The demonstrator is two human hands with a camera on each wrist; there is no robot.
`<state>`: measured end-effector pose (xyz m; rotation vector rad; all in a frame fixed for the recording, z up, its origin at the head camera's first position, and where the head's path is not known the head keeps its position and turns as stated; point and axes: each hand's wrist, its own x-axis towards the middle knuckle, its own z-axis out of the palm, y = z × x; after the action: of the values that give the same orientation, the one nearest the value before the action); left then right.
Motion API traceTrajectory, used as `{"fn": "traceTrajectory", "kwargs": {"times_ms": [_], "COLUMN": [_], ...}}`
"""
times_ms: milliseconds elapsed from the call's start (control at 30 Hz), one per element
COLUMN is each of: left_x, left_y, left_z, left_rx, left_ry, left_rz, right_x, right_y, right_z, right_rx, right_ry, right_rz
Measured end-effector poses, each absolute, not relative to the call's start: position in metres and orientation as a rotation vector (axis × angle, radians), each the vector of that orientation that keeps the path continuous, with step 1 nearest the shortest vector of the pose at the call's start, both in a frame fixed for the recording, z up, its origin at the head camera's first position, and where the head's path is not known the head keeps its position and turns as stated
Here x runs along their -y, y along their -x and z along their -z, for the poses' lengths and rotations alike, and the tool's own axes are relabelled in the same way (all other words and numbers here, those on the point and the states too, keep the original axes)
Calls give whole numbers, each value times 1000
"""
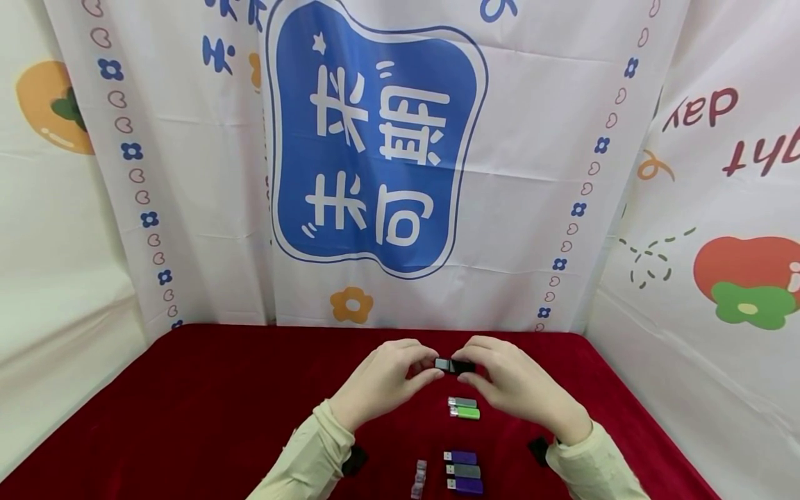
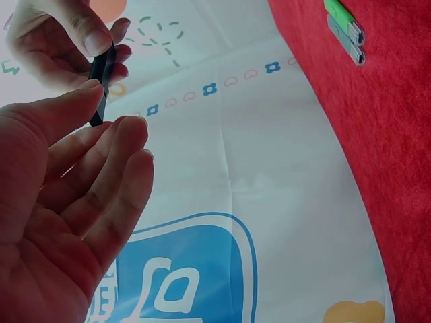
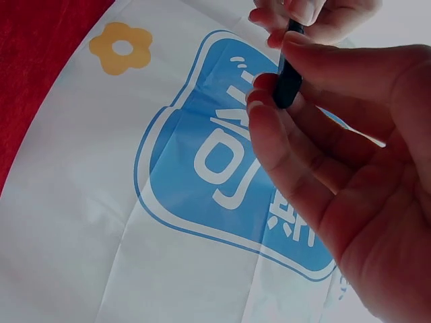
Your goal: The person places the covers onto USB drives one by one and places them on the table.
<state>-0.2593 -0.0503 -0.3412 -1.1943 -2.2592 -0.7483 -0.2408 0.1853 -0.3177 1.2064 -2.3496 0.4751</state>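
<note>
Nearest: small translucent plastic pieces (image 1: 420,478) left of three flat USB sticks (image 1: 465,471), purple-grey-purple, on red velvety cloth (image 1: 250,410). Next, a grey USB stick (image 1: 464,403) beside a bright-green one (image 1: 466,413). Beyond, left hand (image 1: 389,373) and right hand (image 1: 517,380) pinch opposite ends of a slim black stick (image 1: 461,366), raised.

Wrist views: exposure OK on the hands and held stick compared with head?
Left wrist: left hand shaded, white backdrop brighter behind; right wrist: right hand also shaded, black stick nearly featureless; head: both hands brighter, black stick small but its pale end visible.
</note>
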Motion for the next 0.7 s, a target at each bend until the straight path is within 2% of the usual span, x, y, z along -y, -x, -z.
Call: {"fn": "traceTrajectory", "kwargs": {"times_ms": [700], "left_x": [52], "left_y": [261], "left_z": [341], "left_rx": [2228], "left_ry": [1251], "left_rz": [700], "right_x": [-179], "right_y": [240], "right_z": [322], "right_rx": [2243], "right_ry": [-1263], "right_rz": [-397]}}
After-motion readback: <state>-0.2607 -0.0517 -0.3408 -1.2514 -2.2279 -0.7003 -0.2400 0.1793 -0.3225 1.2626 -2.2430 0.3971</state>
